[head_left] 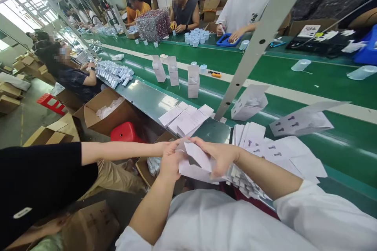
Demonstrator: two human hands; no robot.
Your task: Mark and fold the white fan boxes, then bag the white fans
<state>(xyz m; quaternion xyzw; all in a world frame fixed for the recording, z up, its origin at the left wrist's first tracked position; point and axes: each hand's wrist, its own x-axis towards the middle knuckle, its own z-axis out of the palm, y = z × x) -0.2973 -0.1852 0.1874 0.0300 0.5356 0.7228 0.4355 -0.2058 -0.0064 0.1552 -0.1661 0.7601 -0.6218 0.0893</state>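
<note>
Between my two hands is a white paper box, its end open toward me and its flaps spread. My left hand grips the box's left side. The fingers of my right hand curl round its right side. Some fingertips are hidden behind the card. Just right of my right hand lie flat white printed boxes in a loose pile. More flat white boxes lie fanned out on the table edge beyond my hands. A co-worker's bare arm reaches in from the left, its hand partly hidden behind my left hand.
A slanted metal post rises from the table edge. Filled upright white boxes stand on the green belt. A red stool and an open carton are at the left. Co-workers sit across the belt.
</note>
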